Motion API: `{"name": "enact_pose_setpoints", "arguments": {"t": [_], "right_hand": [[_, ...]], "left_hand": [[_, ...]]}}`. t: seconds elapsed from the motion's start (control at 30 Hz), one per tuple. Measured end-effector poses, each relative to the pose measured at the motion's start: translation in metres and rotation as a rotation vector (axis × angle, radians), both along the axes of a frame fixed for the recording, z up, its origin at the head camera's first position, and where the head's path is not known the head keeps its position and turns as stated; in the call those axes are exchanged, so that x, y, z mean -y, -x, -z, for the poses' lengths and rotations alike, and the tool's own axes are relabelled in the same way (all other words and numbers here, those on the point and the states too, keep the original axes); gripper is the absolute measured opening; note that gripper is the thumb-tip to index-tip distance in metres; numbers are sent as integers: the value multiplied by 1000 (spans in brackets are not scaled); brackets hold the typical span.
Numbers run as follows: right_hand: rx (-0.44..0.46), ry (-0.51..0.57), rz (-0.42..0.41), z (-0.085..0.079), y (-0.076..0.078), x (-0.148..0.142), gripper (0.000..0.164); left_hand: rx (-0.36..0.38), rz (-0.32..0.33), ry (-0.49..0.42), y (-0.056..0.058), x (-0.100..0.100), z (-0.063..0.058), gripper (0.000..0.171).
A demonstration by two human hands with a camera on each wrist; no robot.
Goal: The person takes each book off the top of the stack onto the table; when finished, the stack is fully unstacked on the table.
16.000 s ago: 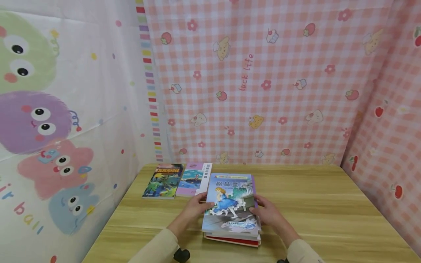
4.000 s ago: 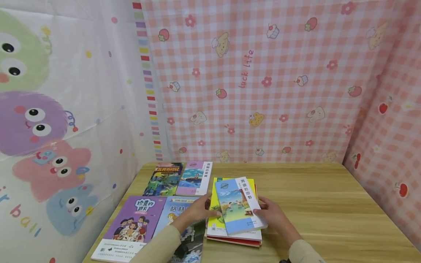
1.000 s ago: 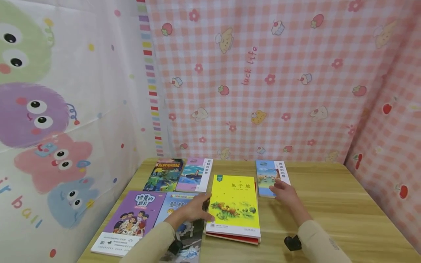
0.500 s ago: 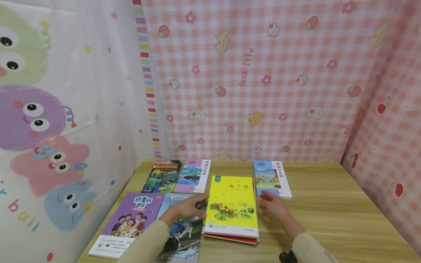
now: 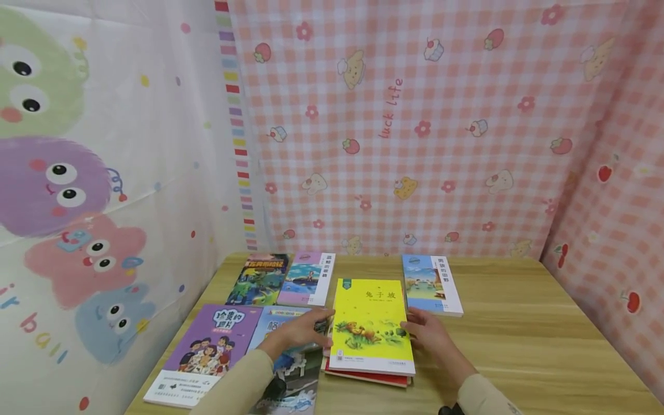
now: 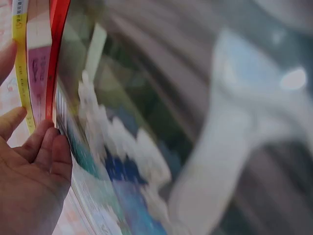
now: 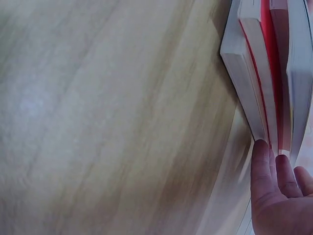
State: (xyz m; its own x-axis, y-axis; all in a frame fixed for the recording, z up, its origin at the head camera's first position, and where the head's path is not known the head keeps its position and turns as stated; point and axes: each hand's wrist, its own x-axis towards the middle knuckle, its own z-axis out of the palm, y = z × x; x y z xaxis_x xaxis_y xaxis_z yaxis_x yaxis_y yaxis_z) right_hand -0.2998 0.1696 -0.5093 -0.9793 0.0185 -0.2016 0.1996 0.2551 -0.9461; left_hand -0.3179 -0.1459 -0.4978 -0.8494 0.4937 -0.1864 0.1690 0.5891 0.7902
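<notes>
A yellow-covered book (image 5: 370,328) tops a stack in the middle of the table, slightly shifted over the red-edged book (image 5: 363,376) below. My left hand (image 5: 303,333) is at the stack's left side; in the left wrist view, its fingertips (image 6: 22,113) touch the yellow spine and the red spine under it. On the other side, my right hand (image 5: 433,335) pinches the yellow book's right edge, thumb over the cover. In the right wrist view, the right fingers (image 7: 286,176) lie against the page edges of the stack (image 7: 254,63). The right thumb is hidden there.
Left of the stack lie a purple book (image 5: 212,346), a blue fairy-tale book (image 5: 298,380) partly under the left arm, a dark green book (image 5: 259,279) and a pink-and-white book (image 5: 306,279). A blue-and-white book (image 5: 432,285) lies behind right on the wooden table (image 5: 524,346).
Over the longer span, books have spread from the stack to the left and the blue-and-white one to the back right. Lately, my right hand left that book and took the yellow book's edge, which shifted slightly.
</notes>
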Motion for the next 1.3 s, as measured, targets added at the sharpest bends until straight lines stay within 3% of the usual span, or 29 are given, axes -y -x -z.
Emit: {"name": "enact_pose_setpoints", "arguments": {"t": [0.23, 0.53, 1.07, 1.3], "right_hand": [[-1, -44, 6, 0, 1, -4, 61], [-11, -89, 15, 5, 2, -10, 54], [-11, -121, -19, 5, -4, -14, 52], [35, -64, -8, 2, -5, -16, 52]], "left_hand": [[-72, 16, 56, -2, -14, 4, 73], [-131, -22, 93, -5, -20, 8, 75], [-126, -34, 86, -3, -20, 8, 77], [-121, -30, 85, -2, -20, 9, 78]]}}
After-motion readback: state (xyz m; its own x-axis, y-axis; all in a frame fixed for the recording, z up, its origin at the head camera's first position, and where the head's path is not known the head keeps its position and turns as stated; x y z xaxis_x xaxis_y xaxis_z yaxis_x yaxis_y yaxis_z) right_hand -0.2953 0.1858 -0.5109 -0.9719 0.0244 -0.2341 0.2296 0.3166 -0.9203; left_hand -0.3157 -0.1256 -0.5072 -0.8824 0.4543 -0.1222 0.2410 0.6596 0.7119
